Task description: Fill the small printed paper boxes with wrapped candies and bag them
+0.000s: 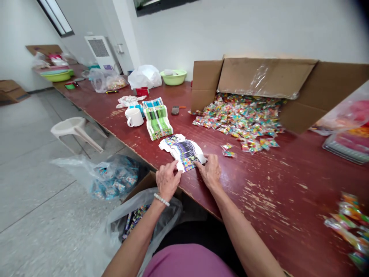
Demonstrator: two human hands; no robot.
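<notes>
Printed flat carton blanks [187,152] in purple, white and bright colours lie fanned on the red table [250,181] near its front edge. At their near left corner, my left hand [168,177] has its thumb and fingers closed on the edge. My right hand [211,171] grips the near right corner, thumb on top and fingers at the side. Just beyond them lies a stack of green and blue printed carton blanks [158,119], beside a white mug [134,117]. Two small wrapped candies [228,150] rest to the right.
A cardboard box [259,77] on its side spills many wrapped candies [239,119] onto the table. More packets [350,223] lie at the right edge. Below the front edge stand an open plastic bag [170,209] and a bag of blue packets [115,181], near a white stool [69,127].
</notes>
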